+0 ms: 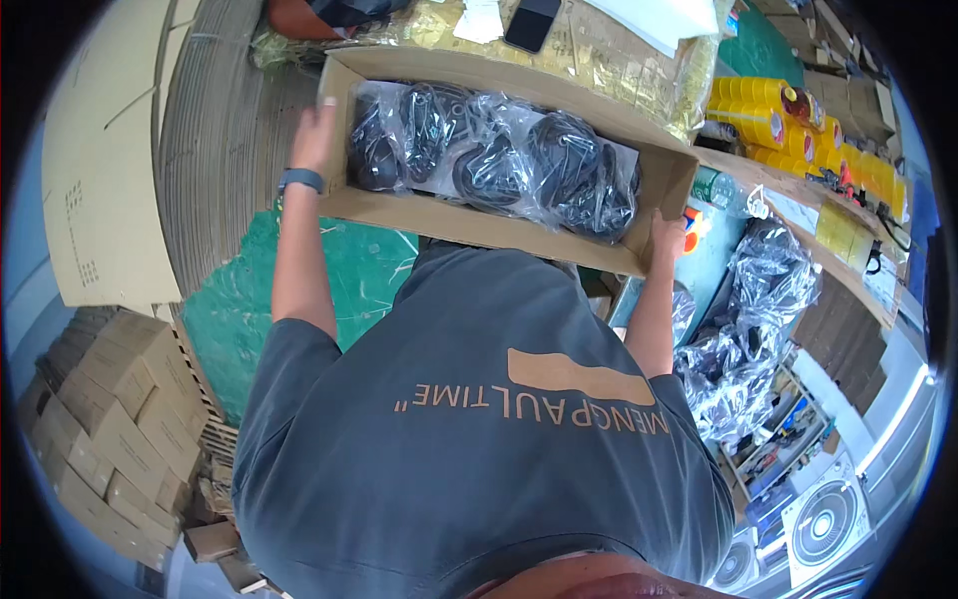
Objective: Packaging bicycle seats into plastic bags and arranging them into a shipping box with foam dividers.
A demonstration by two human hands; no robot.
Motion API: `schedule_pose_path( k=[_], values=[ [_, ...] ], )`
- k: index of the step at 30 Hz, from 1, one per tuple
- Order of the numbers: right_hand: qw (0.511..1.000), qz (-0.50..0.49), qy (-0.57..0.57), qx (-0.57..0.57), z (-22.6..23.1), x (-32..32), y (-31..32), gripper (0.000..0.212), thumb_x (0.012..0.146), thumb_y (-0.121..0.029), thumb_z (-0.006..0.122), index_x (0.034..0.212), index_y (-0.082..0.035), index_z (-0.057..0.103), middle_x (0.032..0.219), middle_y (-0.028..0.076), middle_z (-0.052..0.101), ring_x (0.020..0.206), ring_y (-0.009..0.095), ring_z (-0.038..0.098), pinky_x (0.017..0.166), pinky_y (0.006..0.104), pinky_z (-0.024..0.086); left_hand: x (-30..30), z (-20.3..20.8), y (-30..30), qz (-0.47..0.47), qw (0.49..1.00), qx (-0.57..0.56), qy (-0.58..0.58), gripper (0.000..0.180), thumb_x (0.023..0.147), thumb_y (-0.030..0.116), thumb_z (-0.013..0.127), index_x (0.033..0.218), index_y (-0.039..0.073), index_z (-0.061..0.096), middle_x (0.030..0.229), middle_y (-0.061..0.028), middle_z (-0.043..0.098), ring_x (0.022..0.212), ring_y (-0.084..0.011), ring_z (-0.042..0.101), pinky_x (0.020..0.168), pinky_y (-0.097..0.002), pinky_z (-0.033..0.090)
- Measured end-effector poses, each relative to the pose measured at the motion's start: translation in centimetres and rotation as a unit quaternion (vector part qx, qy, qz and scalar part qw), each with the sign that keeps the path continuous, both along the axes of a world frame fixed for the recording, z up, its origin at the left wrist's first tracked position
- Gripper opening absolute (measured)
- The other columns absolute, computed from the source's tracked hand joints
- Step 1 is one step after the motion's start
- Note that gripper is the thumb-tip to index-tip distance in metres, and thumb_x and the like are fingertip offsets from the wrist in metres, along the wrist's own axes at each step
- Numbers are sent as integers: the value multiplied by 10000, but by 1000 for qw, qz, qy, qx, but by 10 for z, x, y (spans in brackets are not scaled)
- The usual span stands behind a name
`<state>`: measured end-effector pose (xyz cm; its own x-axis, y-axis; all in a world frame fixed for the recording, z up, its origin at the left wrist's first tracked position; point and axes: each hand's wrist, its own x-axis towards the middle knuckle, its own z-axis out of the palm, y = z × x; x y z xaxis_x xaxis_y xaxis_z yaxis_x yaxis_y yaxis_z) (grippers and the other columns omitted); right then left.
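A long, open cardboard box point(404, 210) is held level in front of my body by both hands. My left hand point(314, 138) grips its left end, with the thumb at the upper rim. At the right end, my right hand point(669, 236) is closed on the near corner. Inside lie several clear plastic bags point(489, 170) with black, rounded, looped items in them; their exact kind is hard to make out. A pale sheet shows beneath the bags. The box's underside and some of my fingers are hidden.
A worktable point(419, 32) beyond the box carries a phone point(532, 24) and papers. Flattened cardboard point(225, 150) is stacked at left, with closed cartons point(130, 399) behind. Yellow rolls point(753, 112) lie on a shelf at right, above more bagged black items point(763, 290).
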<state>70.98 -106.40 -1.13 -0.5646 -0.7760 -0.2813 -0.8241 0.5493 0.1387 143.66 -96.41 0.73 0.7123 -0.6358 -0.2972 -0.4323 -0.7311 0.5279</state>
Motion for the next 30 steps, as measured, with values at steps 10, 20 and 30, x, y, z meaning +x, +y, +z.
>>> schedule_pose_path(
  k=[10,20,30],
  values=[
    [931,-32,-237,-275,33,-73,65,548,987,-442,740,1322,-10,695,1138,152,792,1039,346,746,968,440,557,-38,12,9,-97,961,-80,-248,885,992,536,715,1550,-97,448,1537,-353,519,1438,-498,490,1226,-540,378],
    [911,-393,-110,56,-36,-237,249,1522,683,-564,957,1725,-115,-57,1683,254,329,1585,424,299,1251,646,289,-421,118,-46,-305,912,-256,103,684,1023,172,718,1591,-57,413,1597,-263,503,1480,-354,498,1215,-445,393],
    [682,-467,-480,-294,11,-325,225,959,689,-379,973,1382,122,538,1188,231,736,1046,309,727,934,418,572,-797,108,-24,-560,705,13,436,629,1017,113,747,1559,-36,465,1436,-217,638,1309,-267,632,1121,-376,499]
  ],
)
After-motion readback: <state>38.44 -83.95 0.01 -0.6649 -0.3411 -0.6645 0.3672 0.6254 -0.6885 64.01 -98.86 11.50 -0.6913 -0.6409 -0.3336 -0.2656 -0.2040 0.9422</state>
